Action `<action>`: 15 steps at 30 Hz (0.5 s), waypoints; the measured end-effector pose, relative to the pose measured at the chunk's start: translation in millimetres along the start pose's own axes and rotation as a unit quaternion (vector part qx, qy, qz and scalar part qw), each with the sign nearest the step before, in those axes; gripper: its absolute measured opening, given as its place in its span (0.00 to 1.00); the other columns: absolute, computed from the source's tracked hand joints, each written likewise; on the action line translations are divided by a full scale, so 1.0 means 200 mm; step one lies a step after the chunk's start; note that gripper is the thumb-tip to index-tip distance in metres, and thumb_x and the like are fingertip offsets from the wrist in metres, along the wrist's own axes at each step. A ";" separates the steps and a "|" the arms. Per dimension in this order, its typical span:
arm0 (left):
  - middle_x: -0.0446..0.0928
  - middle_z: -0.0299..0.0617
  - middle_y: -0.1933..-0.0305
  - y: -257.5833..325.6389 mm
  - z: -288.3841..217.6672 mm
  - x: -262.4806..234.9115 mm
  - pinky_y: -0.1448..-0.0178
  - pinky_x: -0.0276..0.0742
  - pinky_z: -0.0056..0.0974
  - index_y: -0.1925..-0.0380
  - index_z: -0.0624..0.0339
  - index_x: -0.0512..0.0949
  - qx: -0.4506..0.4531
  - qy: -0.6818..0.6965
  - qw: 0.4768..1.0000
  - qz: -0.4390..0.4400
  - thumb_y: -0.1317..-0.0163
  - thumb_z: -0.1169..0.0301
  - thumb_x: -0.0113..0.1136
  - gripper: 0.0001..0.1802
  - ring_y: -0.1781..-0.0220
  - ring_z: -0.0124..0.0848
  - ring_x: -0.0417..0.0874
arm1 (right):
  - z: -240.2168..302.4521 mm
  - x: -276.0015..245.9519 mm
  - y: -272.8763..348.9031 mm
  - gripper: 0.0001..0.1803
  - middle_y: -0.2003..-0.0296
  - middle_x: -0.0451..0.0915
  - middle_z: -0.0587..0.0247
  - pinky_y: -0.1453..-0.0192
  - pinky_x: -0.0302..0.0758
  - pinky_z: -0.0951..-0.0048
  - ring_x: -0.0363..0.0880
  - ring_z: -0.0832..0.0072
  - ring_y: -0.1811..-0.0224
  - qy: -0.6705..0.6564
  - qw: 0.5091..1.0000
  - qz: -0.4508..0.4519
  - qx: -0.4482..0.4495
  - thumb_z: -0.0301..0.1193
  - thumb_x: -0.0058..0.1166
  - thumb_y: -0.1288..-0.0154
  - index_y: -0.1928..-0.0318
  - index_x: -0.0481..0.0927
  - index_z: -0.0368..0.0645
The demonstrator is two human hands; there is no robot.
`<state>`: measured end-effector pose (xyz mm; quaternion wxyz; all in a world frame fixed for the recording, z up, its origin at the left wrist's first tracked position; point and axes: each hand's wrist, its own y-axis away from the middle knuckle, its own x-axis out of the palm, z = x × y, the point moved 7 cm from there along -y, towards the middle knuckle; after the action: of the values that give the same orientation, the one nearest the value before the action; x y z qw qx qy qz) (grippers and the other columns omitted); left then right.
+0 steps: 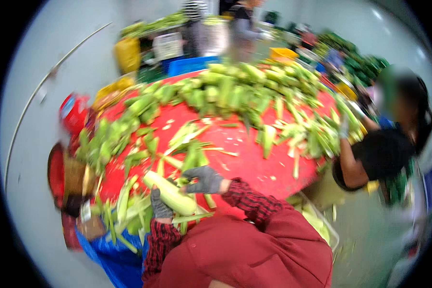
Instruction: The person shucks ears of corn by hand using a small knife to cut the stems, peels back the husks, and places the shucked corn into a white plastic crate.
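Clasping a pale ear of corn [170, 193] in the left hand [161, 207], over the near side of the red worktop [252, 170]; curling the right hand [205, 180] close beside it, unclear whether pinching anything.

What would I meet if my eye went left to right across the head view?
Red object, yellow bag, left hand, right hand, co-worker. The pale ear overlaps the left hand, so it is left out.
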<state>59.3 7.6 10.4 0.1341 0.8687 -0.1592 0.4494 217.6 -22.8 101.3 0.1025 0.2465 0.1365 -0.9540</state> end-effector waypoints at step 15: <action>0.73 0.51 0.51 0.19 0.83 0.37 0.48 0.72 0.38 0.40 0.65 0.59 -0.046 -0.597 0.708 0.373 0.51 0.66 0.67 0.40 0.50 0.37 0.75 | -0.34 -0.04 1.29 0.21 0.70 0.81 0.56 0.62 0.75 0.71 0.80 0.73 0.65 -0.107 0.847 -0.447 0.269 0.46 0.62 0.52 0.64 0.79 0.43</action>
<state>208.1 -100.5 -18.6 -0.1279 0.8182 -0.5379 -0.1577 322.3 -243.6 -5.3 -0.3912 0.0731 -0.0417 -0.9165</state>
